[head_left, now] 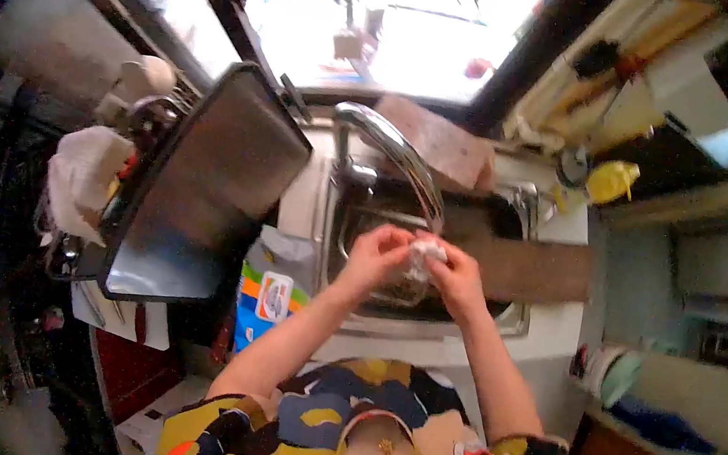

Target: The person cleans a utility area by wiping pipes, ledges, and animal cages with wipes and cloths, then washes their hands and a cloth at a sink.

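My left hand [374, 256] and my right hand [458, 281] meet over the sink [405, 330], just below the end of the chrome faucet [400, 148]. Between them, the curled fingers of both hands grip a small white crumpled thing [424, 260]. Whether it is cloth, paper or foam I cannot make out. Under my hands the basin holds what looks like a clear container [402, 291], blurred and partly hidden. Running water cannot be made out clearly.
A large dark tray [212, 165] leans at the left, with a blue and white bag [266, 293] beside it. A brown board [547, 274] spans the sink's right side. Behind the faucet lies a pinkish cloth [439, 144]. A yellow bottle [614, 180] stands at the back right.
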Action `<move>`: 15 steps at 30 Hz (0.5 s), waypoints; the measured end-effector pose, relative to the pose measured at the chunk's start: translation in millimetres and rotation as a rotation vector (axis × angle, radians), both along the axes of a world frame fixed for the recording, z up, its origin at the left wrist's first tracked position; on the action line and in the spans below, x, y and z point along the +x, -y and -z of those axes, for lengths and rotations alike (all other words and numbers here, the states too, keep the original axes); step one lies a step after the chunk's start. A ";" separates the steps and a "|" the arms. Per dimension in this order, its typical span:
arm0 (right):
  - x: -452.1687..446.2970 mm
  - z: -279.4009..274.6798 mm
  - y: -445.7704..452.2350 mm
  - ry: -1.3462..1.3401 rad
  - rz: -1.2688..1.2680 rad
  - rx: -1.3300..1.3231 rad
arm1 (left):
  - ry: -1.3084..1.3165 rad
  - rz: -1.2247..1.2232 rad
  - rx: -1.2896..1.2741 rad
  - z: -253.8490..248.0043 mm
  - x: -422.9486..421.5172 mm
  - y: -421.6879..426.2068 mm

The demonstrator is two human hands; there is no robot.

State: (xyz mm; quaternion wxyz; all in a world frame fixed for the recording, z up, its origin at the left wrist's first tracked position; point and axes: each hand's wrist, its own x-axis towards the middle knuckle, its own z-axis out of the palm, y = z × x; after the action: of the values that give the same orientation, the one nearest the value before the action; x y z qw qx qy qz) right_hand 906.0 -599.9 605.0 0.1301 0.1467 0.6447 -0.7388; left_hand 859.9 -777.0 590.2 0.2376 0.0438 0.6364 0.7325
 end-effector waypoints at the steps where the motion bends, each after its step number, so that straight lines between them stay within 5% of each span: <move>1: -0.5 -3.3 -3.3 -0.025 -0.012 0.164 | 0.031 -0.070 0.098 -4.7 3.5 0.1; 6: 3.6 -22.3 -9.6 -0.138 -0.054 0.541 | -0.034 -0.287 0.062 -15.0 8.7 5.2; 10: 5.0 -26.9 -18.0 -0.338 -0.012 0.715 | -0.408 -0.312 -0.486 -20.0 10.2 17.5; 13: 2.5 -35.4 -15.1 -0.319 -0.072 0.664 | -0.483 -0.171 -0.406 -2.0 12.2 17.9; 15: 7.9 -35.0 -8.7 -0.207 -0.162 0.551 | 0.101 -0.001 0.095 7.0 23.0 -3.8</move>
State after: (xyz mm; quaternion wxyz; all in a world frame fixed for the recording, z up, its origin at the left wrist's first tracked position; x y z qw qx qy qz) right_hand 913.9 -591.2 640.0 0.0774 0.0483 0.8403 -0.5343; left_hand 882.9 -773.2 583.1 0.2667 0.0176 0.5881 0.7633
